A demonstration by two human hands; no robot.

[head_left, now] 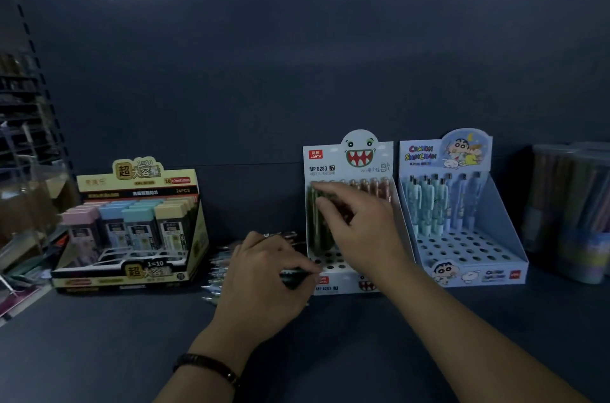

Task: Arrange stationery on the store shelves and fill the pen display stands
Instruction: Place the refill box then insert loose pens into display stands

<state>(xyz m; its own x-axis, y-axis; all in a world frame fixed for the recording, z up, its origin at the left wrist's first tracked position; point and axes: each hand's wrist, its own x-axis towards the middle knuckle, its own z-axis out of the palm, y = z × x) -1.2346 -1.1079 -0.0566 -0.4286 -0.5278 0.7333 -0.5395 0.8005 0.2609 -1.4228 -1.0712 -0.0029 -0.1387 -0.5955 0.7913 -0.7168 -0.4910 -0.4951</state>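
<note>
A white monster-face pen display stand (350,280) sits on the dark shelf, with green and brown pens (376,186) standing in its back rows. My right hand (356,231) reaches into the stand, fingers curled around the tops of the green pens (317,231) at its left side. My left hand (264,280) rests just left of the stand and grips a dark green pen (297,277) that points right toward the stand's front. A pile of loose pens (216,274) lies on the shelf under and behind my left hand.
A blue cartoon pen display (488,257), partly filled at its back rows, stands right of the white one. A box of pastel lead cases (132,231) sits at the left. Clear tubs of pencils (571,211) stand at the far right. Bare shelf (99,353) lies in front.
</note>
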